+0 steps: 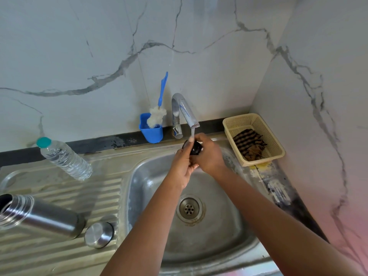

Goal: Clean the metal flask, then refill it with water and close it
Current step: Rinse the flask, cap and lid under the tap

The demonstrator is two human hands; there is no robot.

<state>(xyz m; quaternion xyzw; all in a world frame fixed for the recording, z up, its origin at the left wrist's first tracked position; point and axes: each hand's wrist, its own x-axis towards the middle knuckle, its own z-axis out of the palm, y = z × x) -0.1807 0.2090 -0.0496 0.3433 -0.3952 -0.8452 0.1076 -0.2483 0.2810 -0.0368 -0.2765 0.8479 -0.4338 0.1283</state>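
Observation:
The metal flask [39, 215] stands open on the drainboard at the left, its threaded mouth uncovered. Its steel cap [99, 234] rests beside its base. Both my hands are over the sink basin [229, 232], under the tap [184, 114], which runs a thin stream of water. My right hand [209, 156] and my left hand [182, 168] hold a small black stopper [195, 149] between them in the stream. The stopper is mostly hidden by my fingers.
A clear plastic water bottle [63, 158] with a teal cap stands behind the flask. A blue cup [151, 130] holds a bottle brush [158, 114] against the wall. A beige basket [253, 138] with a striped cloth sits right of the tap.

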